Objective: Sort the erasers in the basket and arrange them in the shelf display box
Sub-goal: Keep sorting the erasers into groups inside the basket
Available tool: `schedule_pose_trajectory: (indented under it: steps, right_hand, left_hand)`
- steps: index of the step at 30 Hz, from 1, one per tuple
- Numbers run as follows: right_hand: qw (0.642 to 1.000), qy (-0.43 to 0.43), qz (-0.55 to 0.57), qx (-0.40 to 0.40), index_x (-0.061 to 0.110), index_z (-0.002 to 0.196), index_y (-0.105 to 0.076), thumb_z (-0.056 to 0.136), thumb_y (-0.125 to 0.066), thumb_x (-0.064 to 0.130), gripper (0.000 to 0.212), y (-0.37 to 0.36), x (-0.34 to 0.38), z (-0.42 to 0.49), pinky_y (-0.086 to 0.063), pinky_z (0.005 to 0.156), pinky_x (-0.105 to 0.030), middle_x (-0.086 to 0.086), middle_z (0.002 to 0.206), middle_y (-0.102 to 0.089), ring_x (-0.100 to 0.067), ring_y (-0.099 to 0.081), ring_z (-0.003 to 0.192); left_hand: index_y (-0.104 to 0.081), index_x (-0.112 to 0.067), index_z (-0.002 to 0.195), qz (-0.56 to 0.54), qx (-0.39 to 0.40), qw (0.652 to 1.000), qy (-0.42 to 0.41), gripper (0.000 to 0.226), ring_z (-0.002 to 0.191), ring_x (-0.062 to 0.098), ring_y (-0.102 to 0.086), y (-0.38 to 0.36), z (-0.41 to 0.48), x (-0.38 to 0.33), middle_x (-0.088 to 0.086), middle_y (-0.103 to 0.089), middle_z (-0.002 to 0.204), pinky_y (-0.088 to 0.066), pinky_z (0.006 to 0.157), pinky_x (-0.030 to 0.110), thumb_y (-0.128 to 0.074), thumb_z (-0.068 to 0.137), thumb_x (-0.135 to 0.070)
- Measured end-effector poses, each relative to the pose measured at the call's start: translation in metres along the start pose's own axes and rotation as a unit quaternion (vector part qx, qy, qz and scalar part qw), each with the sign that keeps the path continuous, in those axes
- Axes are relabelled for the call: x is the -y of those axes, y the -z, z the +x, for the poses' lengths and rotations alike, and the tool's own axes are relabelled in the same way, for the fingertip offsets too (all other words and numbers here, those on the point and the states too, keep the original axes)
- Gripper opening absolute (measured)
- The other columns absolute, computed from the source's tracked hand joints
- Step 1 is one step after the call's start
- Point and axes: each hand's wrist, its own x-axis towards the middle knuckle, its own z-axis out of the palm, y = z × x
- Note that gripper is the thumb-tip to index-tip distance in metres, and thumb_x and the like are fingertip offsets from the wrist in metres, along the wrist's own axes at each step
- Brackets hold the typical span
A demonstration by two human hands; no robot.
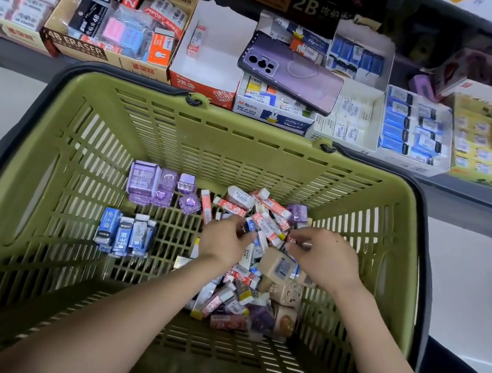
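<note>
- Your two bare forearms reach in over the near wall of the green basket [35, 215], which stands below the shelf.
- Your left hand [226, 242] hovers over the mixed pile of erasers [237, 303], fingers curled down onto it; you cannot tell whether it grips anything.
- Your right hand [325, 261] is just beside it, thumb and fingertips pinching a small red-and-white eraser [291, 239] at the pile's top.
- The pile lies on the right side of the basket floor, with tan boxed erasers [278, 266] between your wrists.
- To the left, well apart from the pile, a row of blue erasers [125, 236] stands grouped together.
- Beyond them, near the far wall, purple erasers [156, 185] sit in a cluster.
- On the shelf, display boxes stand side by side: an almost empty white 2B display box [204, 80] holds one red-and-white piece, and a box of blue erasers [413, 127] is further right.
- A purple phone [291, 71] lies face down across the boxes between them.
</note>
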Motion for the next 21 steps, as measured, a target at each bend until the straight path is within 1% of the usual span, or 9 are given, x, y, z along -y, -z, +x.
schedule_pose_trajectory:
  steps: [2,4,7,10,12,14,17,19,21]
  right_hand:
    - [0.998,-0.013,0.061,0.009,0.032,0.116,-0.064,0.09,-0.057,0.034,0.027,-0.005,0.0,0.003,-0.054,0.081,-0.031,0.013,0.116,-0.066,-0.011,-0.062,0.104]
    - [0.996,-0.025,0.087,0.021,0.03,0.12,-0.062,0.091,-0.055,0.03,0.03,-0.007,-0.001,0.004,-0.052,0.086,-0.033,0.011,0.123,-0.063,-0.013,-0.061,0.107]
    - [0.996,-0.035,0.048,0.065,0.026,0.135,-0.05,0.09,-0.057,0.023,0.045,-0.008,-0.005,0.005,-0.049,0.088,-0.028,0.006,0.136,-0.053,-0.018,-0.062,0.106]
    - [0.992,-0.025,0.016,0.121,0.025,0.141,-0.041,0.086,-0.062,0.016,0.059,-0.009,-0.008,0.006,-0.044,0.097,-0.029,0.005,0.146,-0.041,-0.018,-0.049,0.124]
    - [0.989,-0.02,0.003,0.146,0.025,0.14,-0.043,0.084,-0.061,0.009,0.061,-0.009,-0.01,0.007,-0.043,0.1,-0.031,0.005,0.15,-0.034,-0.018,-0.044,0.129]
    - [0.987,-0.03,0.03,0.152,0.022,0.137,-0.048,0.083,-0.063,0.007,0.058,-0.006,-0.012,0.008,-0.047,0.097,-0.034,0.004,0.149,-0.035,-0.019,-0.046,0.126]
    - [0.988,-0.036,0.038,0.148,0.019,0.131,-0.053,0.081,-0.072,0.019,0.053,-0.004,-0.011,0.009,-0.048,0.095,-0.035,0.002,0.144,-0.041,-0.019,-0.051,0.12]
    - [0.988,-0.041,0.043,0.143,0.018,0.128,-0.056,0.08,-0.074,0.023,0.052,-0.003,-0.01,0.008,-0.049,0.093,-0.036,0.001,0.141,-0.045,-0.02,-0.055,0.115]
    - [0.989,-0.032,0.044,0.134,0.017,0.127,-0.057,0.081,-0.073,0.023,0.049,-0.004,-0.011,0.005,-0.05,0.091,-0.036,0.0,0.137,-0.048,-0.02,-0.056,0.113]
  left_hand:
    - [-0.061,-0.01,0.119,-0.077,-0.028,0.996,0.046,0.043,0.103,0.023,-0.062,-0.01,-0.002,-0.008,0.005,-0.069,0.11,-0.047,0.08,0.027,-0.063,0.087,-0.04]
    - [-0.063,-0.009,0.113,-0.124,-0.051,0.987,0.087,0.042,0.101,0.022,-0.063,-0.016,-0.002,-0.012,0.005,-0.07,0.107,-0.042,0.074,0.024,-0.067,0.084,-0.039]
    - [-0.061,-0.009,0.111,-0.153,-0.055,0.98,0.116,0.042,0.099,0.021,-0.062,-0.019,0.001,-0.013,0.004,-0.069,0.107,-0.038,0.071,0.022,-0.07,0.081,-0.038]
    - [-0.06,-0.009,0.11,-0.171,-0.051,0.976,0.127,0.04,0.097,0.021,-0.061,-0.02,0.002,-0.013,0.004,-0.068,0.107,-0.038,0.072,0.023,-0.072,0.081,-0.034]
    - [-0.059,-0.009,0.111,-0.184,-0.047,0.973,0.129,0.039,0.094,0.02,-0.06,-0.02,0.001,-0.013,0.004,-0.068,0.106,-0.038,0.072,0.023,-0.073,0.08,-0.031]
    - [-0.058,-0.011,0.116,-0.189,-0.035,0.973,0.125,0.042,0.089,0.017,-0.058,-0.021,-0.001,-0.011,0.004,-0.069,0.104,-0.037,0.071,0.022,-0.073,0.08,-0.028]
    - [-0.056,-0.012,0.126,-0.192,-0.027,0.973,0.124,0.051,0.097,0.02,-0.061,-0.022,-0.002,-0.01,0.004,-0.069,0.105,-0.039,0.073,0.022,-0.073,0.081,-0.026]
    - [-0.056,-0.013,0.127,-0.196,-0.033,0.971,0.132,0.051,0.1,0.02,-0.061,-0.022,-0.002,-0.012,0.004,-0.068,0.109,-0.039,0.074,0.022,-0.073,0.081,-0.026]
    - [-0.058,-0.013,0.123,-0.197,-0.045,0.97,0.137,0.049,0.102,0.021,-0.061,-0.024,-0.002,-0.015,0.003,-0.067,0.111,-0.042,0.075,0.024,-0.075,0.079,-0.026]
